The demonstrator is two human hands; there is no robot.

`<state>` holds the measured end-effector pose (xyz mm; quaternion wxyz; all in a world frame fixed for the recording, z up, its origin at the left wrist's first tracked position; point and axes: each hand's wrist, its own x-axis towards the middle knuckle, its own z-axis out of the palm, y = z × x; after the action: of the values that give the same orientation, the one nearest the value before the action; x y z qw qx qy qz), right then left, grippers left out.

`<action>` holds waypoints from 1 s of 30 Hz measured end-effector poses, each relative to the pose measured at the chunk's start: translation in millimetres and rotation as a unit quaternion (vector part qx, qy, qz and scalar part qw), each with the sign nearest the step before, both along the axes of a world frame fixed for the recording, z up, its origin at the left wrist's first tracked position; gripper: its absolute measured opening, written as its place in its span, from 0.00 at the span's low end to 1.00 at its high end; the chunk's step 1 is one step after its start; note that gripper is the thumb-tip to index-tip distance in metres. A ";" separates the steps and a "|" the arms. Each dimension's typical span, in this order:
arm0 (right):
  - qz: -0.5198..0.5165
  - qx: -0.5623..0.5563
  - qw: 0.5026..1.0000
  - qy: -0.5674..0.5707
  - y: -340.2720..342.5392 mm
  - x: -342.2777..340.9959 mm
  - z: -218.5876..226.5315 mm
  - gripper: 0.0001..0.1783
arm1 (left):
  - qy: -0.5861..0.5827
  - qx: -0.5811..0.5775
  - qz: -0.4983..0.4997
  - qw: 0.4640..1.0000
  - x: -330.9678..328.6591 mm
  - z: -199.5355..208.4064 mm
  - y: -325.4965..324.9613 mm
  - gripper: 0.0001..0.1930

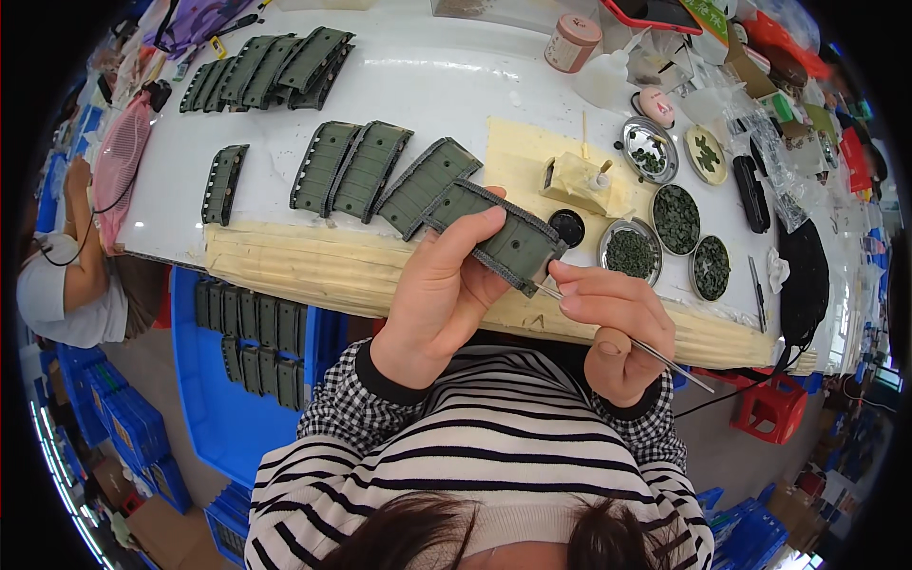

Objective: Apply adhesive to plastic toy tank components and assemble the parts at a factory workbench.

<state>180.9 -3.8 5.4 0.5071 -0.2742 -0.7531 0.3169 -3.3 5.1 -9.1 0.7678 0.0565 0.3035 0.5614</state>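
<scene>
Left grip (435, 299) pinches the curved green panel (508, 241) over the counter (427, 66); right grip (617, 328) pinches the slim metal tool (676, 367), tip at the panel's near corner. Brace the panel firmly; apply light, controlled tip pressure

Dark-green segmented panel (499, 236), tilted ten-to-four o'clock; slim metal tool (674, 366), tip by panel's five-o'clock corner, tail toward four.

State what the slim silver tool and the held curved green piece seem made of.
Slim silver tool: likely metal, polished, from its bright grey sheen. Held curved green piece: perhaps plastic or resin, fairly matte, from its dull, evenly coloured surface.
</scene>
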 end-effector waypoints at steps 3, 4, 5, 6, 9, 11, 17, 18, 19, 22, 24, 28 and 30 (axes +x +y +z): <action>-0.003 0.000 1.000 -0.002 0.2 -0.6 0.0 0.10 | 0.001 -0.003 0.001 1.000 0.2 -0.5 0.6 0.14; -0.004 0.000 1.000 0.000 0.2 -0.8 -0.4 0.10 | 0.000 -0.002 0.001 1.000 0.5 0.2 0.9 0.14; -0.002 0.002 1.000 -0.002 0.4 -0.5 -0.8 0.10 | 0.000 -0.002 0.001 1.000 0.8 0.9 1.0 0.14; 0.002 0.003 1.000 -0.005 0.9 0.1 -1.3 0.11 | -0.003 -0.007 0.002 1.000 0.9 1.6 1.0 0.14; 0.012 0.020 0.999 -0.024 3.7 1.9 -1.4 0.11 | -0.012 -0.020 0.002 1.000 1.0 1.9 1.3 0.14; 0.015 0.028 0.999 -0.036 4.0 2.6 -0.4 0.12 | -0.018 -0.029 -0.001 0.999 0.7 0.3 2.5 0.14; 0.011 0.048 0.998 -0.050 0.8 1.9 -0.3 0.14 | -0.028 -0.038 -0.004 0.999 1.1 2.2 0.9 0.14; 0.012 0.045 0.997 -0.054 0.5 1.9 0.8 0.14 | -0.031 -0.039 -0.005 0.999 0.7 1.6 0.9 0.14; 0.012 0.043 0.997 -0.059 0.4 2.0 1.8 0.14 | -0.033 -0.039 -0.006 0.999 0.0 0.6 0.8 0.14; 0.020 0.054 0.995 -0.079 0.5 3.7 4.0 0.14 | -0.033 -0.037 -0.005 0.999 -0.1 0.7 0.2 0.14; 0.025 0.053 0.995 -0.082 -0.1 4.0 6.7 0.13 | -0.032 -0.034 -0.005 0.999 0.2 1.5 -0.1 0.14; 0.032 0.054 0.995 -0.076 -0.9 6.3 5.5 0.14 | -0.038 -0.023 -0.013 0.999 0.2 3.5 0.1 0.14; 0.018 0.021 0.999 -0.023 -3.4 4.9 3.1 0.15 | -0.040 -0.015 -0.019 0.999 0.2 4.7 0.2 0.15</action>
<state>185.7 -7.2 8.5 0.4893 -0.2573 -0.7761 0.3034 -3.1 5.4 -4.4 0.7905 0.0276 0.2798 0.5441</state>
